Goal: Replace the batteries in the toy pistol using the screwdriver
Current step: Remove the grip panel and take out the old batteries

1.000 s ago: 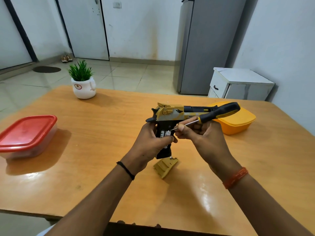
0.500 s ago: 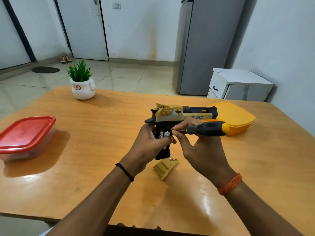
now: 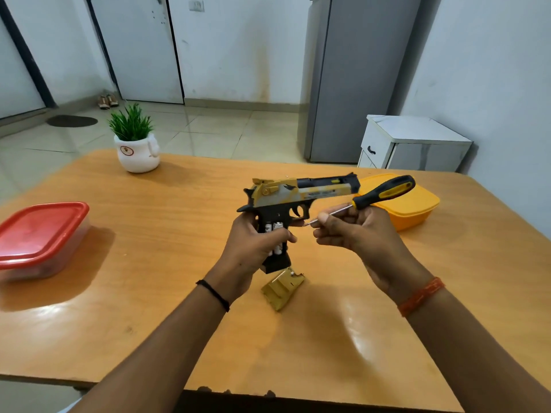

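Tilted up since before, screwdriver (image 3: 383,192) pinched by right hand (image 3: 357,231); left hand (image 3: 253,242) grips toy pistol (image 3: 298,190).

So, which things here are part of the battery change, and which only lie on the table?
Part of the job:
- toy pistol, held by the left hand
- batteries visible in its handle
- screwdriver, pinched by the right hand
- tan cover on the table

Only lying about:
- red-lidded box
- yellow box
- potted plant
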